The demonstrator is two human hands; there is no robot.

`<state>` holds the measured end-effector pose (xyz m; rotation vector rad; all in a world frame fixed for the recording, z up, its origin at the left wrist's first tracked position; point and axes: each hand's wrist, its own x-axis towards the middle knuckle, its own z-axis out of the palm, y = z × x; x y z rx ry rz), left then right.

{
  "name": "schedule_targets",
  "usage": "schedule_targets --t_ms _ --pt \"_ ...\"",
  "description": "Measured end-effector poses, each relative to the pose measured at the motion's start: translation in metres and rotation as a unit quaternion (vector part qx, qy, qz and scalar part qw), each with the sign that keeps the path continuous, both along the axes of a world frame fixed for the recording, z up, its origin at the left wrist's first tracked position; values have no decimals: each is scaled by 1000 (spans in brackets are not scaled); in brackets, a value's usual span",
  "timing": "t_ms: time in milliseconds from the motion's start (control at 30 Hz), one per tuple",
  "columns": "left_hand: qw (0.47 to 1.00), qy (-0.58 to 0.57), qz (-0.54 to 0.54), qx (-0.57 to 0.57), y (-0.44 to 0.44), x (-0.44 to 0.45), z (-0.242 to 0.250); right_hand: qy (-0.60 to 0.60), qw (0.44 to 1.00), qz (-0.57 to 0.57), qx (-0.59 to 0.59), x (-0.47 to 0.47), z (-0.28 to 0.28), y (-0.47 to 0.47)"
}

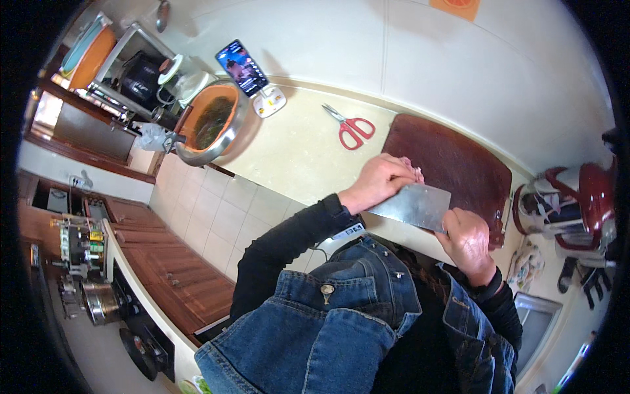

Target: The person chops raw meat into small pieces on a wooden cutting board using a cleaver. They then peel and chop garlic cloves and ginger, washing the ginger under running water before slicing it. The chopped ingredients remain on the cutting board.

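My right hand (466, 239) grips a cleaver with a broad steel blade (416, 206); its handle is hidden inside the fist. The blade points left, toward my left hand (379, 180), its upper edge close to those fingers. Under the curled left fingers is a piece of pale pink raw meat (417, 171), mostly covered by the hand. Both hands work at the near left side of a dark reddish-brown cutting board (450, 157). Whether the blade touches the meat cannot be made out.
Red-handled scissors (355, 132) lie left of the board on the pale countertop (295, 147). Beyond them, a phone (242, 68) leans on a white stand (269, 102), beside an orange basin (211, 118) of dark greens inside a steel bowl (231, 140). A red-lidded container (590, 197) stands at right.
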<state>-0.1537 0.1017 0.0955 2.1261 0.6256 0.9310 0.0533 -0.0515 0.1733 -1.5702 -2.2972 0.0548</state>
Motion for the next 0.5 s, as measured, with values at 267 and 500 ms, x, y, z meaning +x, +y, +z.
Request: schedule_targets --t_ms 267,500 --pt "993 61 97 29 8 -25 -25 -28 998 -47 7 19 -11 -27" --pt "992 48 113 18 -3 -10 -28 -28 992 -123 1 30 -16 -52"
